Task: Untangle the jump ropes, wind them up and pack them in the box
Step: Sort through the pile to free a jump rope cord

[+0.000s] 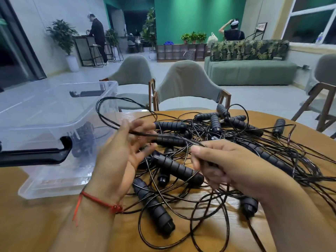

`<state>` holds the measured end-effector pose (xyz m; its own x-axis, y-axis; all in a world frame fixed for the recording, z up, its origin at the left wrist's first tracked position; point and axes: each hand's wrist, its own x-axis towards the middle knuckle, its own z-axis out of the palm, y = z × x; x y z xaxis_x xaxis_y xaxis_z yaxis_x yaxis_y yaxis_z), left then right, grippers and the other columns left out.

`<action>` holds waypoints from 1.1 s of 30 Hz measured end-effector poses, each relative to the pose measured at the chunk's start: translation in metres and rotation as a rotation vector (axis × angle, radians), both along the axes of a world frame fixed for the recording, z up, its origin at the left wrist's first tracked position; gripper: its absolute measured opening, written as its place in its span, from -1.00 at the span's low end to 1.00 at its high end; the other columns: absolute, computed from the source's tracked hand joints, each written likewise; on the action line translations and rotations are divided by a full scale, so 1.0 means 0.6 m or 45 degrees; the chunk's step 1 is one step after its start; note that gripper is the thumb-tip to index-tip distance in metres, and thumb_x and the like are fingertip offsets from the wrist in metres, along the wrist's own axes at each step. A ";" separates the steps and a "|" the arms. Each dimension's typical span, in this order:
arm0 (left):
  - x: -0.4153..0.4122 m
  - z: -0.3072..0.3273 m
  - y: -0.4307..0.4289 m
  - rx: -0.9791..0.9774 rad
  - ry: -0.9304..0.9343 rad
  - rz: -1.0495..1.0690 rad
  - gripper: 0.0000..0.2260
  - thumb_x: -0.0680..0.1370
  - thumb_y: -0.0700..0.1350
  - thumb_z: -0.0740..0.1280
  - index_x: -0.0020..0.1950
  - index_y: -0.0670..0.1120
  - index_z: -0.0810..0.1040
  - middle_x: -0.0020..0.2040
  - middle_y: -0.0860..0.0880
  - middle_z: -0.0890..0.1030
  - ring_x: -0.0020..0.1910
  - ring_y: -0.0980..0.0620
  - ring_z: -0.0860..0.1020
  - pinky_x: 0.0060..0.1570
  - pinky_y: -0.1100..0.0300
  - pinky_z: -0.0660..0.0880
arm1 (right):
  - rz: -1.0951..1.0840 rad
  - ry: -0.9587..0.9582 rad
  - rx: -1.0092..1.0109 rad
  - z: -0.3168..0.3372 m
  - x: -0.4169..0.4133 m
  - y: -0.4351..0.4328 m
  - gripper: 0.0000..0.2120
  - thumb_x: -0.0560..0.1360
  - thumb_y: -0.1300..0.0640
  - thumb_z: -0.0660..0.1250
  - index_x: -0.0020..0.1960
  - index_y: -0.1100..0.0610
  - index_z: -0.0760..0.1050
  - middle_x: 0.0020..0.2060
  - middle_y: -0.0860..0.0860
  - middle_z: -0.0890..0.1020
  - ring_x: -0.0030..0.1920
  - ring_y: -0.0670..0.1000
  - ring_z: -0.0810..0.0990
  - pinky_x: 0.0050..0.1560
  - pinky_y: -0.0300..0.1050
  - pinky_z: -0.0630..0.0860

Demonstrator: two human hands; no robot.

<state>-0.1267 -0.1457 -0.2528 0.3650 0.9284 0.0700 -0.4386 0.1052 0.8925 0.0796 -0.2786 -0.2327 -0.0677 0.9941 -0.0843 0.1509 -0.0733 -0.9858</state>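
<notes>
Left hand [118, 157] half open, fingers spread, thumb pinning looped thin black jump-rope cord [145, 134]; right hand [223, 164] clenched, pinching the same cord.

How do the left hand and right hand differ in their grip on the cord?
The left hand has its fingers spread, the cord passing between thumb and fingers; the right hand has them curled, pinching it. The left hand wears a red wrist string; the right hand has none. Both hold the same cord above the tangled pile.
</notes>
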 end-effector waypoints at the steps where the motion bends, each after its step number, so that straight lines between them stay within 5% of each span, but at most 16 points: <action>1: 0.006 -0.004 -0.007 0.023 0.095 -0.091 -0.55 0.72 0.17 0.15 0.32 -0.17 0.55 0.17 -0.17 0.73 0.22 -0.12 0.69 0.17 -0.09 0.59 | -0.026 0.079 0.000 -0.002 -0.005 0.003 -0.65 0.70 -0.07 0.24 -0.15 0.08 0.59 -0.46 -0.02 0.30 -0.47 -0.04 0.20 -0.39 -0.17 0.26; 4: 0.033 -0.012 -0.052 0.227 0.398 -0.339 -0.45 0.61 0.28 0.32 0.26 -0.20 0.61 0.09 -0.16 0.73 0.20 -0.12 0.68 0.27 -0.14 0.56 | -0.048 0.088 -0.002 -0.010 -0.030 0.016 -0.64 0.74 -0.05 0.21 -0.15 0.07 0.56 -0.44 -0.03 0.29 -0.46 -0.06 0.17 -0.45 -0.17 0.08; 7: 0.049 -0.024 -0.069 0.298 0.455 -0.420 -0.55 0.58 0.24 0.36 0.27 -0.07 0.69 0.09 -0.46 0.56 0.09 -0.36 0.59 0.30 -0.38 0.50 | -0.028 -0.036 -0.005 -0.016 -0.047 0.023 -0.66 0.74 0.00 0.22 -0.14 0.11 0.56 -0.42 -0.02 0.31 -0.45 -0.07 0.20 -0.46 -0.20 0.13; 10: 0.046 -0.016 -0.060 0.221 0.199 -0.316 -0.66 0.66 0.08 0.28 0.16 -0.10 0.74 0.06 -0.24 0.70 -0.02 -0.19 0.62 -0.01 -0.01 0.61 | 0.008 -0.106 0.016 -0.019 -0.039 0.019 -0.70 0.70 0.01 0.32 -0.09 0.20 0.60 -0.40 -0.02 0.35 -0.41 -0.05 0.27 -0.38 -0.18 0.26; 14: 0.033 0.001 -0.043 0.081 -0.150 -0.148 -0.71 0.68 -0.04 0.21 0.02 -0.12 0.70 0.12 -0.17 0.73 0.13 -0.11 0.70 0.08 0.02 0.68 | -0.041 -0.312 0.083 -0.010 0.005 0.007 -0.68 0.69 -0.12 0.32 -0.05 0.08 0.66 -0.42 -0.02 0.42 -0.34 0.01 0.45 0.08 -0.05 0.55; 17: 0.035 0.002 -0.042 0.071 -0.180 -0.050 -0.75 0.66 0.00 0.24 0.06 -0.11 0.65 0.09 -0.15 0.73 0.13 -0.09 0.71 0.12 -0.01 0.68 | -0.061 -0.323 0.136 -0.008 0.025 0.003 -0.63 0.73 -0.10 0.25 -0.08 0.11 0.64 -0.42 0.04 0.38 -0.34 0.05 0.44 -0.07 -0.12 0.50; 25: 0.059 -0.013 -0.081 0.366 0.514 -0.340 -0.63 0.64 0.23 0.24 0.30 0.11 0.68 0.24 0.05 0.71 0.29 0.03 0.65 0.39 -0.17 0.49 | -0.095 -0.240 0.348 -0.013 -0.024 0.014 -0.69 0.73 -0.01 0.25 -0.02 0.10 0.69 -0.45 0.00 0.43 -0.40 0.05 0.33 -0.31 -0.01 0.27; 28: 0.056 -0.001 -0.088 0.355 0.349 -0.200 -0.64 0.72 0.06 0.16 0.16 0.00 0.74 0.16 -0.10 0.74 0.20 -0.14 0.69 0.26 -0.28 0.55 | -0.068 -0.350 0.385 -0.015 -0.030 0.015 -0.77 0.71 0.02 0.31 0.01 0.05 0.70 -0.42 -0.03 0.53 -0.38 -0.05 0.46 -0.28 -0.13 0.41; 30: 0.047 0.017 -0.086 0.313 0.175 -0.104 -0.62 0.75 -0.02 0.11 0.06 -0.10 0.71 0.18 -0.09 0.74 0.23 -0.11 0.68 0.18 -0.11 0.58 | -0.079 -0.499 0.387 -0.017 -0.021 0.018 -0.83 0.70 0.01 0.33 0.01 -0.10 0.69 -0.35 -0.17 0.61 -0.33 -0.20 0.53 -0.25 -0.36 0.40; 33: 0.031 0.035 -0.080 0.285 0.004 -0.044 -0.66 0.75 -0.03 0.11 0.08 -0.16 0.63 0.18 -0.16 0.73 0.23 -0.13 0.69 0.25 -0.13 0.57 | -0.201 -0.822 0.419 -0.031 -0.001 0.028 -0.86 0.69 -0.08 0.32 -0.02 -0.20 0.60 -0.19 -0.26 0.64 -0.16 -0.19 0.59 -0.22 -0.34 0.40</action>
<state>-0.1080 -0.1938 -0.2316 0.3971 0.8766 0.2717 -0.4352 -0.0808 0.8967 0.0789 -0.2619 -0.2511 0.0399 0.9686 0.2453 0.7202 0.1423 -0.6791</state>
